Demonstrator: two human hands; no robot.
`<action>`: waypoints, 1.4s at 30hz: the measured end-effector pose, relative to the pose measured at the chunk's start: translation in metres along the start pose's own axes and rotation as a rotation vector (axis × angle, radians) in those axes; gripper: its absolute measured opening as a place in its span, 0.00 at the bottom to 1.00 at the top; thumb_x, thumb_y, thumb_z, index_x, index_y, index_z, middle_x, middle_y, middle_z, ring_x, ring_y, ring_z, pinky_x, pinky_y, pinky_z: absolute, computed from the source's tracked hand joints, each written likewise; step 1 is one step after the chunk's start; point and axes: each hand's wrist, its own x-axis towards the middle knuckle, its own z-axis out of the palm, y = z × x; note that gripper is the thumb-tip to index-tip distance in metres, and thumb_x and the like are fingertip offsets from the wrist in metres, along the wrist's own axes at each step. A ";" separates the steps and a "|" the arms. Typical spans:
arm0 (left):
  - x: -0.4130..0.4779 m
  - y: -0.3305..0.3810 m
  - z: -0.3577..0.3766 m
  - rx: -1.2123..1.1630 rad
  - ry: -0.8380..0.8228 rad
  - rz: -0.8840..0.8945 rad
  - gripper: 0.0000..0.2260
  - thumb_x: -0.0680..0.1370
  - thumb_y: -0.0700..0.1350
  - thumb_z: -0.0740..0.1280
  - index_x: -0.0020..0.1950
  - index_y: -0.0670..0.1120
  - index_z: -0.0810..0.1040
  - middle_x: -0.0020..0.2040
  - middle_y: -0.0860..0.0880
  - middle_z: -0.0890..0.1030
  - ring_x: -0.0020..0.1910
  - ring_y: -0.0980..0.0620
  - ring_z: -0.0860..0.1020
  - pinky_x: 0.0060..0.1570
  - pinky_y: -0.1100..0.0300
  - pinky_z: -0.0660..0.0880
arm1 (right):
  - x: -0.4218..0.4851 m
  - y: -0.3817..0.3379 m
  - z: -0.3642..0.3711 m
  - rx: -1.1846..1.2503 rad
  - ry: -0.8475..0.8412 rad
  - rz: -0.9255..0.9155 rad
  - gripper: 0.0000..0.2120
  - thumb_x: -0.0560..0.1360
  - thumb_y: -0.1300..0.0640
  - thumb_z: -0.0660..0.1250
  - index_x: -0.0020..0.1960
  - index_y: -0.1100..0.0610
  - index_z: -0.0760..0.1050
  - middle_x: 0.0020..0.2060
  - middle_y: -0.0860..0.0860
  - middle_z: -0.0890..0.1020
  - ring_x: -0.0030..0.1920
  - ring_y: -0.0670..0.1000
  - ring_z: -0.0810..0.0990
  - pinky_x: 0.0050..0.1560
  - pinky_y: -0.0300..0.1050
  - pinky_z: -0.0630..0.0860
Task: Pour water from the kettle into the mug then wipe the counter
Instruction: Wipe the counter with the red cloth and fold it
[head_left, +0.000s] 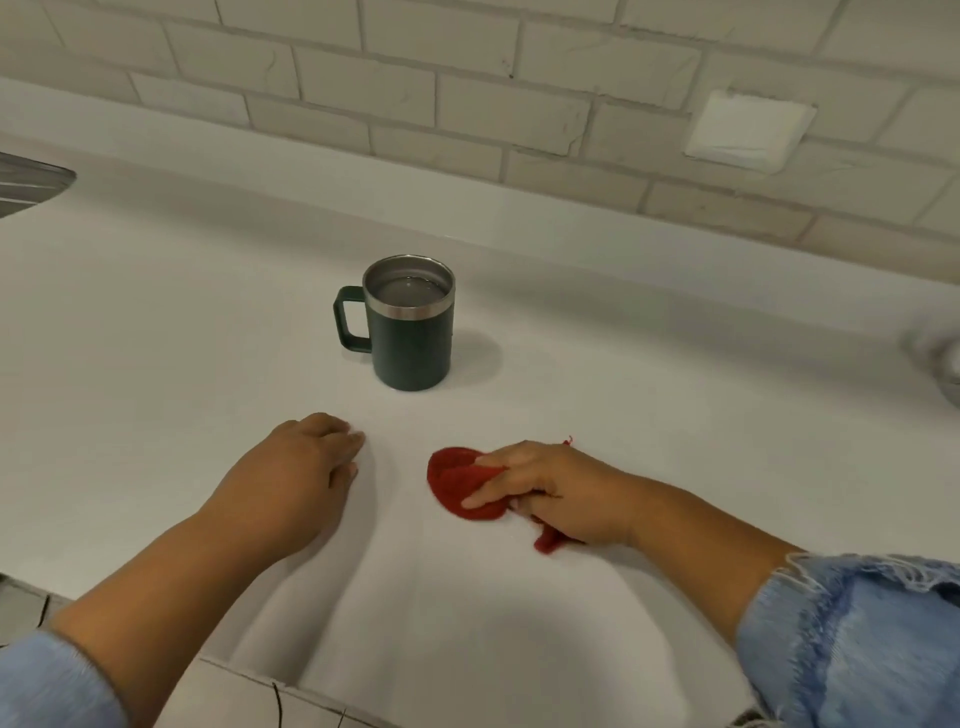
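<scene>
Two bare forearms in pale blue sleeves (852, 639) reach over a white table (182, 322). At the right, the right hand (550, 493) grips a crumpled red cloth (460, 483), pressing it onto the surface. Beside it, apart, the left hand (301, 467) rests palm down, fingers loosely together, holding nothing. Beyond both stands an upright dark green metal mug with a steel rim (410, 332), holding water, its handle pointing left. Behind it rises a white brick-tiled wall (467, 104).

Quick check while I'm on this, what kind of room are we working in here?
Most likely a home kitchen. A white counter runs under a brick-pattern tiled wall, a green mug of water stands on it, and the right hand presses a red cloth onto it.
</scene>
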 end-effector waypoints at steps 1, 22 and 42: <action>0.001 0.000 0.000 0.003 -0.001 0.006 0.17 0.78 0.48 0.59 0.67 0.51 0.73 0.69 0.52 0.71 0.65 0.48 0.70 0.61 0.57 0.69 | -0.008 -0.002 -0.005 0.113 0.018 0.035 0.22 0.78 0.62 0.59 0.58 0.35 0.77 0.65 0.34 0.69 0.64 0.39 0.69 0.65 0.35 0.66; 0.006 -0.016 -0.005 0.050 0.001 0.172 0.16 0.78 0.46 0.60 0.66 0.53 0.74 0.64 0.54 0.74 0.59 0.49 0.72 0.52 0.59 0.70 | -0.050 -0.008 0.073 -0.329 0.692 0.505 0.23 0.80 0.55 0.54 0.75 0.47 0.58 0.76 0.51 0.57 0.75 0.54 0.52 0.75 0.48 0.51; 0.024 -0.029 -0.015 0.134 -0.152 0.348 0.19 0.80 0.50 0.53 0.71 0.57 0.64 0.74 0.59 0.62 0.68 0.53 0.65 0.62 0.63 0.67 | -0.012 0.007 0.044 -0.339 0.684 0.456 0.21 0.79 0.56 0.57 0.70 0.42 0.67 0.74 0.51 0.63 0.70 0.56 0.63 0.72 0.47 0.55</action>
